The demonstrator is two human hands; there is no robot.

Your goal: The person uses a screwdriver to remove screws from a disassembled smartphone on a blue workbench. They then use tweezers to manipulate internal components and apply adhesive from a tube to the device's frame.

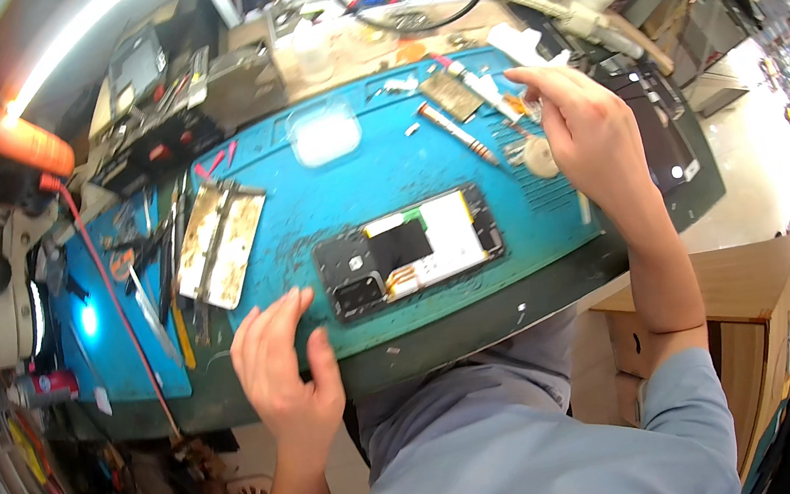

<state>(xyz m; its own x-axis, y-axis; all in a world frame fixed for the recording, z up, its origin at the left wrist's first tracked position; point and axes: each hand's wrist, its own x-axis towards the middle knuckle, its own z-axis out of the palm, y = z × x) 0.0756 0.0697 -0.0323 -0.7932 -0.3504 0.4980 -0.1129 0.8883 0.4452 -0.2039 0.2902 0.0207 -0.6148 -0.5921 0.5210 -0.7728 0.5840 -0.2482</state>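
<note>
Left hand: opened phone lies just beyond it, up and right; thumb spread well apart from fingers, nothing seen in grasp. Phone: flat on blue mat, between hands, inner parts exposed. Right hand: phone well apart, lower left of it; fingers loosely bent, thumb apart, near white tube; cannot tell whether fingertips touch anything.

phone on mat; holder to its left. dish behind phone; tool right of dish. left hand before, left of phone; right hand behind, right.
</note>
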